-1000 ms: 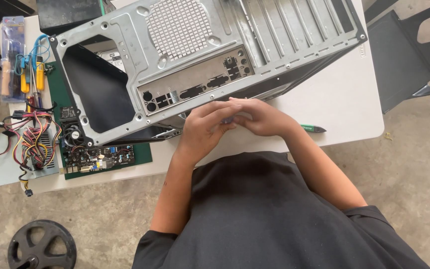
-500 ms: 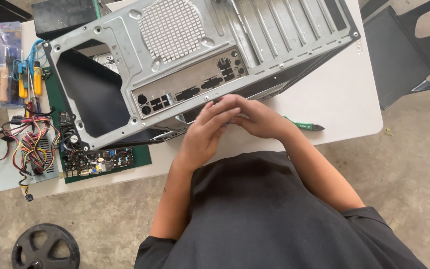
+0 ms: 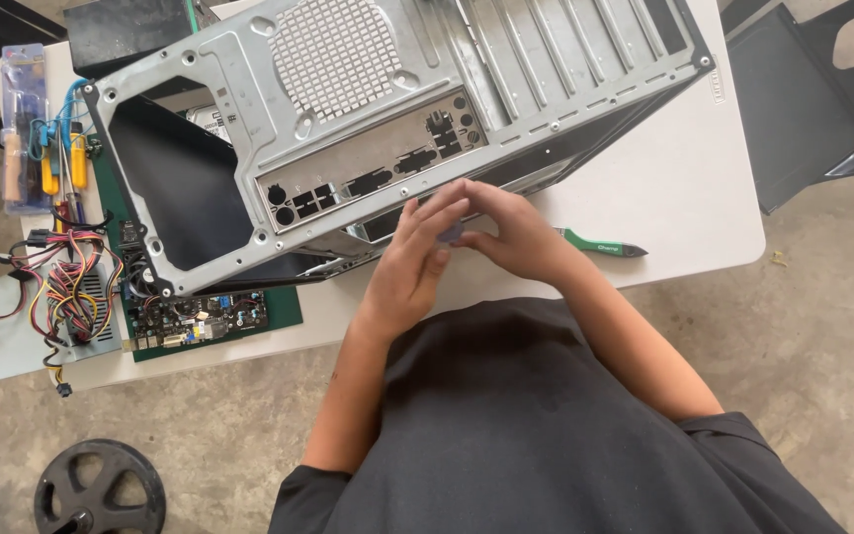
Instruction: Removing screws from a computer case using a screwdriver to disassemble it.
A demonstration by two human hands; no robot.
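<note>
So the big thing here is the bare metal computer case [image 3: 387, 119] lying on the white table [image 3: 684, 198], back panel with the port cutout plate [image 3: 378, 178] facing the camera; looks to me like the step in hand is fiddling with some tiny part right at the case's lower edge, before it goes onto or into the case; next move probably calls for a steady pinch and lining that little piece up with wherever it seats. Green motherboard [image 3: 200, 316] sits half under the case on the left, grey power supply [image 3: 37, 316] with its wire bundle beside that, a pack of screwdrivers [image 3: 27, 129] further up; green-handled tool [image 3: 600, 245] lies just past the right wrist. Left hand [image 3: 412, 262] and right hand [image 3: 511, 232] are together, fingertips touching around a small bluish thing [image 3: 452, 233]; which hand actually grips it I can't tell, the fingers cover nearly all of it; the case interior is hidden too.
</note>
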